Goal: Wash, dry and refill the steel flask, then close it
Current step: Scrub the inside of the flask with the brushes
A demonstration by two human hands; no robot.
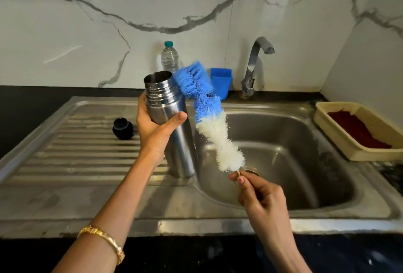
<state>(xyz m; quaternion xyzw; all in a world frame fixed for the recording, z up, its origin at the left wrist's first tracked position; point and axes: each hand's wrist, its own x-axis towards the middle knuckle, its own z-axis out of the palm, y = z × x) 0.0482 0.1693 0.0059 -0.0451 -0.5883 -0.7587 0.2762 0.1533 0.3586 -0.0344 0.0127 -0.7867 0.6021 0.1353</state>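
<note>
Bright, even light falling from above-front. Glare streaking marble wall [65,54] at left-centre and top. Sheen running along sink [283,137] rim + flask [172,120] side. Soft shadows pooling lower frame, bottom edge going dark. Wide-angle bending edges. Slight softness overall, corners blurring.

Left hand [156,127] grips open flask [172,124]; right hand [259,194] pinches brush [209,117], apparently outside.

No legible text, label or number anywhere.
</note>
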